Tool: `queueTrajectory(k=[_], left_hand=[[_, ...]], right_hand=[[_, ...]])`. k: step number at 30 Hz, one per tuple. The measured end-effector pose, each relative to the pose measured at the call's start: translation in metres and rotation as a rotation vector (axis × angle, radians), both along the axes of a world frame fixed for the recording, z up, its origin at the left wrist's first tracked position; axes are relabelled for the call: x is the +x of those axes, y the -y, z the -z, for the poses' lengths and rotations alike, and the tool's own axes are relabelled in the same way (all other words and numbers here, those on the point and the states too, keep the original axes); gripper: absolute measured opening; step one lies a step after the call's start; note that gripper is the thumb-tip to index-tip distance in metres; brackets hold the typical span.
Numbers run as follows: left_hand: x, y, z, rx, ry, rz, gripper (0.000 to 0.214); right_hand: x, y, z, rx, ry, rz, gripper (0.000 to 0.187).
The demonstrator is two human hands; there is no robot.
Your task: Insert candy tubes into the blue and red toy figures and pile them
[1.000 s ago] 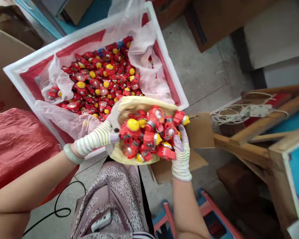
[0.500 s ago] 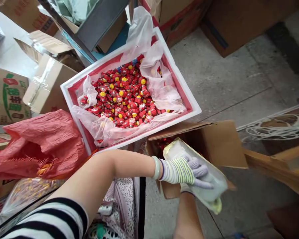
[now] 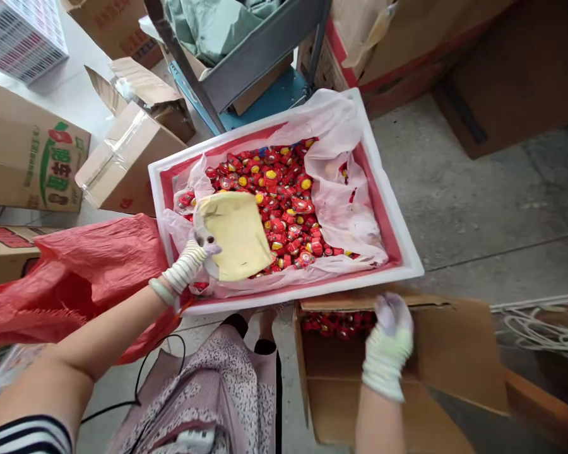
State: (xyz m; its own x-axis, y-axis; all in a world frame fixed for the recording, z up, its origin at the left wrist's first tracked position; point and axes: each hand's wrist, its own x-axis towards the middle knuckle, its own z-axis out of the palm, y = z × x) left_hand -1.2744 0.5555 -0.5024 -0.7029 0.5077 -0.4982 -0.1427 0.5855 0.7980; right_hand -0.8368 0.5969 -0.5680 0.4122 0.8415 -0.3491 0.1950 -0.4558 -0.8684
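Note:
My left hand, in a striped knit glove, is shut on the edge of a pale yellow plastic scoop, which looks empty and hangs over a white foam box. The box is lined with a clear plastic bag and filled with many red toys with yellow caps. My right hand, also gloved, rests at the near flap of a cardboard box. It holds nothing I can see. More red toys lie inside that box, partly hidden by the flap.
A crumpled red plastic bag lies left of the foam box. Taped cardboard cartons stand at the far left, and a grey bin sits on a blue stand behind. Bundled white cord lies at the right, on a concrete floor.
The scoop, full of toys a second ago and then emptied above the cardboard box, is back over the foam box in my left hand. My right hand has let go and moved to the flap.

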Motion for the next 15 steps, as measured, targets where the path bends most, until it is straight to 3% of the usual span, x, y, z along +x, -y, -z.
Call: queueTrajectory(k=[4,8,11,15], left_hand=[[-0.049,0.007,0.04,-0.161,0.174,-0.265,0.065],[-0.067,-0.005,0.069,-0.182,0.227,-0.337,0.063],[-0.078,-0.009,0.076,-0.173,0.216,-0.328,0.068],[-0.082,-0.003,0.067,-0.11,0.203,-0.24,0.076]], right_hand=[[-0.12,-0.119,0.04,0.074,-0.054,-0.441,0.058],[-0.221,-0.214,0.086,0.104,0.107,-0.823,0.055],[-0.276,-0.268,0.116,0.057,0.32,-0.98,0.054],[-0.333,-0.319,0.158,-0.07,0.531,-1.143,0.055]])
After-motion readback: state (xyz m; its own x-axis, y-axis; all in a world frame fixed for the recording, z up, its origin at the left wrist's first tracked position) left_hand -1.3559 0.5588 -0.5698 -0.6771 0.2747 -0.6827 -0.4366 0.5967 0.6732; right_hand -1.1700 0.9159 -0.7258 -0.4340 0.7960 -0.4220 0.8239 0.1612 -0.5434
